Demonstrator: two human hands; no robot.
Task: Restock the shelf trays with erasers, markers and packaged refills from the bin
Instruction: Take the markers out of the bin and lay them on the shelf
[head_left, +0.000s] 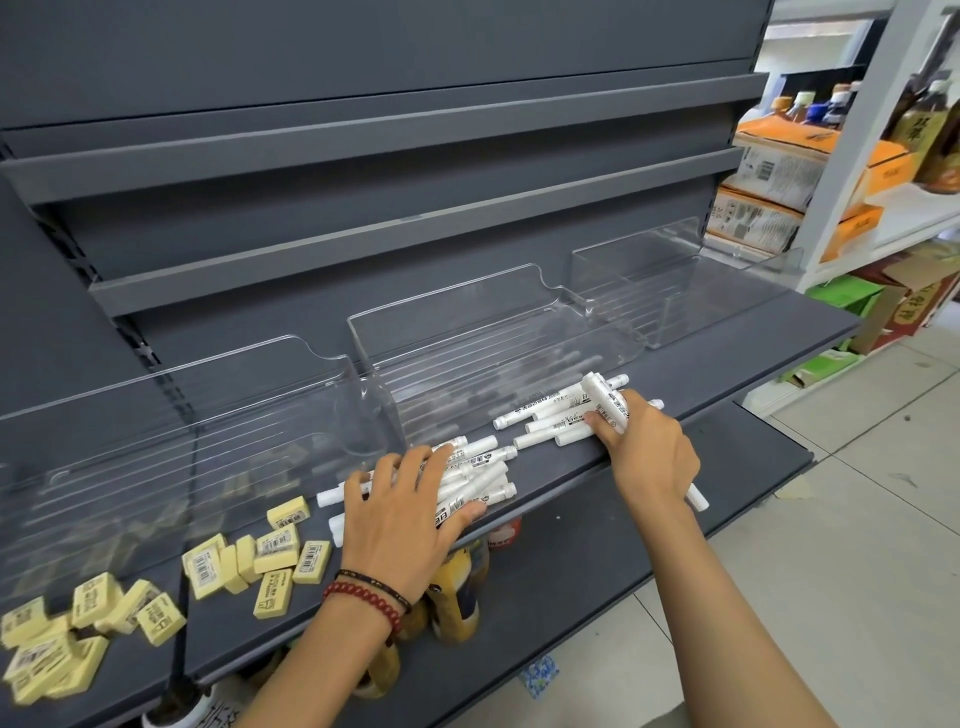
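Lying crosswise along the shelf (571, 499), the markers (545, 415) sit just before the open mouth of the middle tray (447, 306). Over one heap the left hand (400, 519) presses flat, fingers spread; the right hand (649, 452) curls round several markers.

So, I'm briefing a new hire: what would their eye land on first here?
White markers heaped on the shelf by the middle tray, the left hand flat on one pile and the right hand gripping a few. Then the yellow erasers scattered on the shelf to the left.
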